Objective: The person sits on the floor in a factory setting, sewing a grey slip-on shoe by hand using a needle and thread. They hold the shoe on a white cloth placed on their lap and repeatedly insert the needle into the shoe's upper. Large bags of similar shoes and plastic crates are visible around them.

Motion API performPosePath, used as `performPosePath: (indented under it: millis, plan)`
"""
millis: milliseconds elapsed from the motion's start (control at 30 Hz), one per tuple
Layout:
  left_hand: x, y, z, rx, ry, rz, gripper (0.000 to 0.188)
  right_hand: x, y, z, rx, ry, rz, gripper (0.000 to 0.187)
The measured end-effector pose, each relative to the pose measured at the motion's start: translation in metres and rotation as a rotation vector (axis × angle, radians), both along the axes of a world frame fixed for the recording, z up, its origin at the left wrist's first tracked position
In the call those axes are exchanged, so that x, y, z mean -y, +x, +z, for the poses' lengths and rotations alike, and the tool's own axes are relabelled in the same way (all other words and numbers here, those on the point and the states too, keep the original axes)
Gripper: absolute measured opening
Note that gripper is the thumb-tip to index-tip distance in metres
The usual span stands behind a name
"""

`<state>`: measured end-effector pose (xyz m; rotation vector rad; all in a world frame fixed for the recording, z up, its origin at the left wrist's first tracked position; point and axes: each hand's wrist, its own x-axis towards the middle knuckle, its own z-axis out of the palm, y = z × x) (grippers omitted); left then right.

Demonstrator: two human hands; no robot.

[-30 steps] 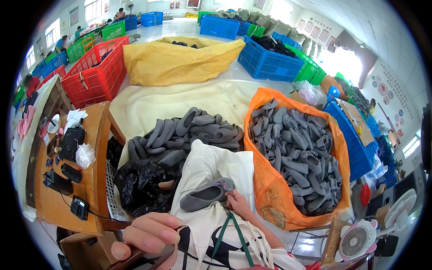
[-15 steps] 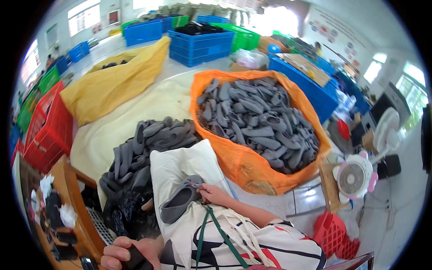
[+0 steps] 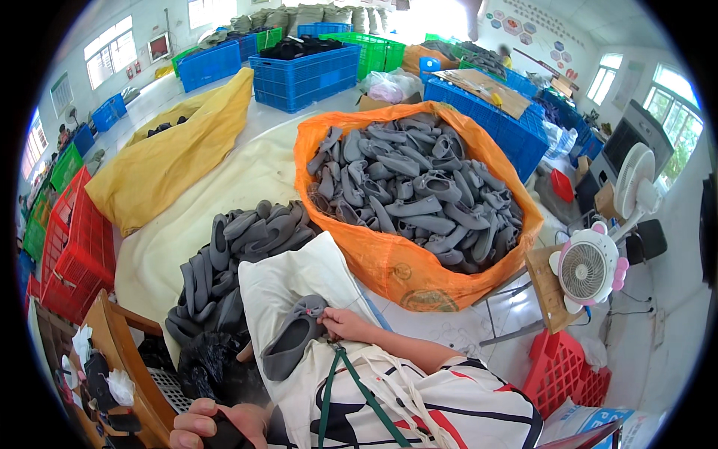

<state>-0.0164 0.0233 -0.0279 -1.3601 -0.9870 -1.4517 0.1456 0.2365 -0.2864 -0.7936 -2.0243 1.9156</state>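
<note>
A grey slip-on shoe (image 3: 294, 340) with a small pinkish-red detail at one end lies on the white cloth pad (image 3: 288, 271) over my lap. My right hand (image 3: 345, 324) pinches it at that end. Low at the left, my left hand (image 3: 224, 426) is closed around a dark, soft-looking piece whose kind I cannot make out. Beyond the pad, several grey shoes (image 3: 247, 238) are heaped on the cream sheet. A large orange sack (image 3: 389, 269), rolled open, is full of similar grey shoes (image 3: 419, 191).
Left of me stands a wooden stool (image 3: 120, 352) with small items on it, beside a black plastic bag (image 3: 217, 367). A yellow sack (image 3: 176, 157), red crate (image 3: 71, 247) and blue crate (image 3: 303, 78) lie beyond. On the right are a fan (image 3: 585, 271) and red basket (image 3: 553, 370).
My view has shifted slightly, so the surroundings sit further left and a white printed bag shows at lower right. Both hands keep their holds, and the shoe stays on the pad.
</note>
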Motion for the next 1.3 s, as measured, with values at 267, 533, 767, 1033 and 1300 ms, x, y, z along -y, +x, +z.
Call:
performPosePath:
  millis: [267, 533, 767, 1033, 1300]
  plan:
    - [-0.011, 0.018, 0.017, 0.070, -0.034, 0.094, 0.043, -0.002, 0.001, -0.002, -0.013, -0.020, -0.009, 0.019]
    - [0.000, 0.021, 0.020, 0.234, -0.079, -0.275, 0.044, 0.001, -0.002, 0.008, 0.014, -0.032, -0.005, 0.018]
    - [0.042, 0.017, 0.006, 0.381, -0.506, 0.004, 0.051, 0.001, -0.001, 0.010, 0.057, -0.070, -0.030, 0.018]
    - [0.026, 0.026, 0.023, 0.462, -0.512, -0.265, 0.041, 0.001, -0.004, 0.007, 0.070, -0.055, -0.012, 0.018]
    - [0.045, 0.039, 0.045, 0.438, -0.962, 0.299, 0.037, 0.000, -0.002, 0.012, 0.047, 0.009, -0.016, 0.018]
